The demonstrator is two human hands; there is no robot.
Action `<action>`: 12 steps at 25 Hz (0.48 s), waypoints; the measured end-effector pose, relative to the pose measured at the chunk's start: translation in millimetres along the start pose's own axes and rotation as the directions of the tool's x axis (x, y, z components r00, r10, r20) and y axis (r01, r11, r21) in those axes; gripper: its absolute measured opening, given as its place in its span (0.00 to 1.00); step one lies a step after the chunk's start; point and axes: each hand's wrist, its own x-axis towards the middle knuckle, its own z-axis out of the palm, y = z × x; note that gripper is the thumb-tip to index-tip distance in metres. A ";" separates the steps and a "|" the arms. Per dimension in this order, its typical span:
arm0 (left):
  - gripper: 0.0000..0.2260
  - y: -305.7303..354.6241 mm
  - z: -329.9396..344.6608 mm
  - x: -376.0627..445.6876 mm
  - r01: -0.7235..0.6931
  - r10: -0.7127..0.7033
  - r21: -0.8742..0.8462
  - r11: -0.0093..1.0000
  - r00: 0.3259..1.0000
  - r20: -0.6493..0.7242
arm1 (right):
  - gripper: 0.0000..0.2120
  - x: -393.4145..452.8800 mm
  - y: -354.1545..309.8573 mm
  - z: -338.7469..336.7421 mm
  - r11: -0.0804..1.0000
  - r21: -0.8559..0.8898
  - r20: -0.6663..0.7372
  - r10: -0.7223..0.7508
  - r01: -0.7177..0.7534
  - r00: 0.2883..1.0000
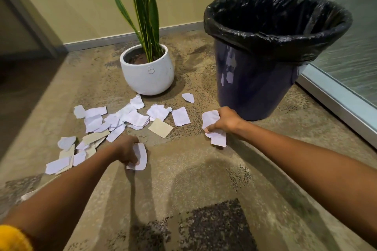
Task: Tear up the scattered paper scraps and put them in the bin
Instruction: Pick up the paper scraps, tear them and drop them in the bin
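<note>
Two fists of torn white paper, bin unreached.
Left hand (127, 152) and right hand (225, 120) each clench scraps; loose pieces may drop short of the black-lined blue plastic bin (257, 79).

Two bare forearms are seen, ending in the left hand (126, 152) and right hand (226, 119). A mustard-yellow sleeve (12, 238) (knitted, apparently) is worn on the left arm.
</note>
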 end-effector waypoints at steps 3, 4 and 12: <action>0.12 12.5 -15.1 -6.8 -0.031 0.035 -0.230 0.973 0.999 0.012 | 0.23 -13.4 -29.8 -15.3 0.996 0.058 -0.054 -0.061 0.064 0.997; 0.07 19.2 -22.9 -12.0 -0.065 0.061 -0.286 0.956 0.998 -0.026 | 0.23 -18.3 -40.6 -23.1 0.989 0.107 -0.073 -0.094 0.102 0.993; 0.05 132.2 -125.4 -59.0 -0.637 0.026 -0.706 0.310 0.748 -0.663 | 0.19 -73.0 -118.7 -123.6 0.833 0.161 -0.508 -0.391 0.530 0.768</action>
